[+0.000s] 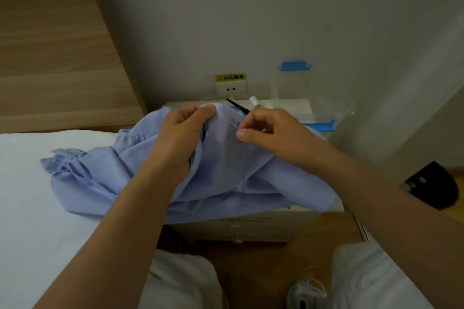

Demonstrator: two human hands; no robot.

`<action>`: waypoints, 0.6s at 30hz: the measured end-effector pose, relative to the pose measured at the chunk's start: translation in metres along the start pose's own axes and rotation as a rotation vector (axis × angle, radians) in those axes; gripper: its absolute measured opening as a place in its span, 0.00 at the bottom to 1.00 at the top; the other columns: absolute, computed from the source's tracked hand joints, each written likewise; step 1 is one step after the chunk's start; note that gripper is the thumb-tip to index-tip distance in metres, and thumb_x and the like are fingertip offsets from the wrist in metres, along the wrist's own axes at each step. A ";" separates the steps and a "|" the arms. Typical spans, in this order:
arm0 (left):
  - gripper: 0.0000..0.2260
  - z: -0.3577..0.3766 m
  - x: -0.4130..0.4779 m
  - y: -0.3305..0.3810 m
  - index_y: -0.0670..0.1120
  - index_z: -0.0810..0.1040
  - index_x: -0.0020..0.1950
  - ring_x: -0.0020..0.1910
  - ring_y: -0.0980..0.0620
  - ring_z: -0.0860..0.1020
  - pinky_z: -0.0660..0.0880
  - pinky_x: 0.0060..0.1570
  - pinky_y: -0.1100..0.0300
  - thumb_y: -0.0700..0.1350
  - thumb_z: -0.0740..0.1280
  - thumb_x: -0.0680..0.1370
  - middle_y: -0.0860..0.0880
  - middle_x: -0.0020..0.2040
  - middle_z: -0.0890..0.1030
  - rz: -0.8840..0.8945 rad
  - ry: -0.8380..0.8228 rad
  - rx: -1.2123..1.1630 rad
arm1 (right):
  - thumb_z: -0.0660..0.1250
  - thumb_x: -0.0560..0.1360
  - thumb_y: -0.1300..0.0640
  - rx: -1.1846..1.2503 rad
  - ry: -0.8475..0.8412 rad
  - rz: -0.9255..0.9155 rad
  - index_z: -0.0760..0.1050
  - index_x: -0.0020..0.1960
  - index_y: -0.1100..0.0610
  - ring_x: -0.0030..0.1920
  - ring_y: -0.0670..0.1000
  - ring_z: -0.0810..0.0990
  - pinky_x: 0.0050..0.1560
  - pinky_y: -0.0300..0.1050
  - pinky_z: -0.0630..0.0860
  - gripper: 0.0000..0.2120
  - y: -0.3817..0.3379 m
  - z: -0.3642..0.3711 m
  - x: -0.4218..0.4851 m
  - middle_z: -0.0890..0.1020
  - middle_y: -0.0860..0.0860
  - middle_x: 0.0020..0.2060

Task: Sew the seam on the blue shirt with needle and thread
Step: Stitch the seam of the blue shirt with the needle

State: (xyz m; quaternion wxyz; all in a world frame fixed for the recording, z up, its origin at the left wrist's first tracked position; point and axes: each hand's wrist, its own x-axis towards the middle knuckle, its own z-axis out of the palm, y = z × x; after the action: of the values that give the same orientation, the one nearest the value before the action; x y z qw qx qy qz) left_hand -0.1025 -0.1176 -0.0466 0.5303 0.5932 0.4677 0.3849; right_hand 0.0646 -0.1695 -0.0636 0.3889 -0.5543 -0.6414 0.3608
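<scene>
Sitting close, the person has both knees (180,281) nearest the camera and a shoe (306,293) on the floor between them. Beyond them the shirt (226,170) lies heaped over the front edge of the nightstand (238,228), and its gathered part spills left onto the bed (37,183).

The left hand (185,130) has its fingers curled round a raised fold of the shirt, holding it up as a ridge. The right hand (263,133), just beside it, has thumb and forefinger pressed together on the needle (233,123), a thin pale sliver pointing into that ridge. The thread is too fine to make out.

The cloth looks light, thin and limp. It will likely sag and slide unless it is held taut right next to the stitch, so the best hold is on the fold close to the seam. The needle is slim, probably slick and sharp, and is best pinched near its back end.

Behind the hands, black scissors (238,106) and a white spool (253,101) sit near the nightstand's back edge, with a clear box (319,118) at its right. A socket (231,88) is on the wall behind.
</scene>
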 end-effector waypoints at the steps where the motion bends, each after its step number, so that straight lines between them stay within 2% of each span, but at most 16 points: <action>1: 0.09 0.000 0.001 -0.001 0.46 0.75 0.41 0.33 0.58 0.76 0.75 0.34 0.67 0.44 0.62 0.80 0.51 0.36 0.77 -0.014 0.036 -0.012 | 0.67 0.78 0.59 0.071 -0.061 0.036 0.79 0.44 0.55 0.45 0.43 0.81 0.51 0.34 0.75 0.04 -0.001 -0.004 -0.002 0.84 0.48 0.41; 3: 0.09 -0.001 0.003 -0.003 0.45 0.74 0.40 0.34 0.56 0.75 0.74 0.36 0.65 0.44 0.62 0.81 0.50 0.36 0.77 -0.046 0.092 -0.025 | 0.64 0.79 0.58 0.152 -0.138 0.082 0.78 0.46 0.58 0.46 0.46 0.81 0.53 0.37 0.76 0.05 -0.003 -0.011 -0.007 0.85 0.50 0.42; 6: 0.10 -0.002 0.007 -0.006 0.46 0.73 0.40 0.35 0.55 0.74 0.73 0.38 0.63 0.44 0.62 0.81 0.49 0.36 0.76 -0.077 0.168 -0.042 | 0.64 0.79 0.57 0.183 -0.120 0.147 0.77 0.44 0.57 0.40 0.47 0.79 0.52 0.47 0.75 0.06 0.000 -0.020 -0.011 0.83 0.50 0.35; 10: 0.11 -0.001 0.010 -0.009 0.46 0.72 0.39 0.34 0.54 0.73 0.72 0.38 0.61 0.44 0.62 0.81 0.49 0.36 0.74 -0.126 0.217 -0.072 | 0.67 0.77 0.56 0.192 -0.029 0.223 0.79 0.42 0.55 0.32 0.43 0.74 0.43 0.35 0.73 0.06 0.006 -0.030 -0.016 0.77 0.48 0.29; 14: 0.11 0.002 0.009 -0.010 0.46 0.71 0.39 0.34 0.55 0.72 0.71 0.37 0.62 0.45 0.62 0.81 0.49 0.36 0.74 -0.139 0.219 -0.051 | 0.69 0.75 0.56 0.146 0.039 0.273 0.81 0.42 0.57 0.34 0.42 0.76 0.42 0.36 0.73 0.05 0.006 -0.037 -0.021 0.81 0.48 0.32; 16: 0.11 0.003 0.009 -0.009 0.46 0.71 0.38 0.34 0.55 0.72 0.71 0.37 0.62 0.44 0.61 0.81 0.49 0.36 0.73 -0.137 0.221 -0.058 | 0.71 0.73 0.54 0.125 0.112 0.279 0.82 0.43 0.59 0.36 0.42 0.77 0.41 0.35 0.73 0.08 0.006 -0.042 -0.023 0.83 0.48 0.35; 18: 0.11 0.002 0.009 -0.010 0.46 0.71 0.38 0.34 0.54 0.72 0.72 0.40 0.59 0.44 0.61 0.81 0.49 0.36 0.73 -0.140 0.225 -0.044 | 0.72 0.73 0.51 0.110 0.198 0.284 0.82 0.41 0.58 0.35 0.41 0.77 0.38 0.33 0.73 0.10 0.005 -0.049 -0.025 0.83 0.47 0.34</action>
State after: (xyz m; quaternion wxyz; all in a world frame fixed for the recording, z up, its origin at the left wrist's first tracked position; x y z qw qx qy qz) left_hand -0.0993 -0.1097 -0.0570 0.5130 0.5004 0.5557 0.4214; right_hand 0.1129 -0.1923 -0.0492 0.4248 -0.6500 -0.4947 0.3903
